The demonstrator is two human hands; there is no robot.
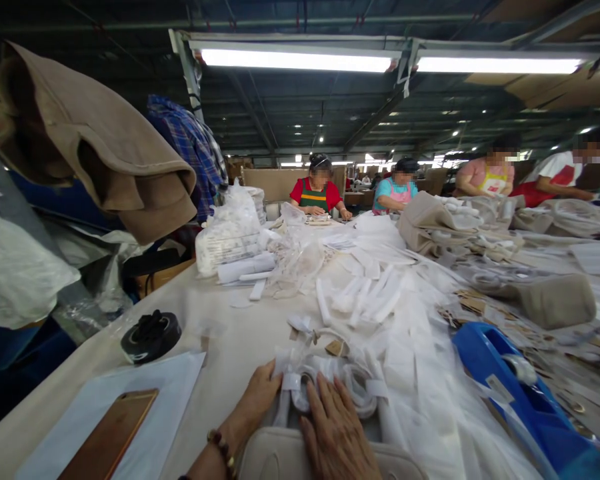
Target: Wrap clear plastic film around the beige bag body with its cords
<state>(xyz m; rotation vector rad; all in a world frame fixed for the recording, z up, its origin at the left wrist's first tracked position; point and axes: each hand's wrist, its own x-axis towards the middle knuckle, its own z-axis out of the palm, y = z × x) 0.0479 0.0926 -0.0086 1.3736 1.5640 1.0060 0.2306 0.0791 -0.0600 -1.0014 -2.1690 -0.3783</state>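
Note:
A beige bag (275,453) lies at the table's near edge. Along its far side are handles (360,390) wrapped in white film, with round rings and white bands. My right hand (333,420) rests flat on the bag and the wrapping, fingers stretched out and a little apart. At the left end of the wrapping, my left hand (255,393), with a bead bracelet on its wrist, has its fingers closed against the white wrapping (286,373). Part of its grip is hidden. Just beyond lie small brown card pieces (336,348).
A phone (115,433) lies on white paper (180,380) at left, near a black tape roll (151,337). A blue tape dispenser (520,400) stands at right. White sheets (370,293) and beige bags (555,297) cover the table beyond. Several people work farther back.

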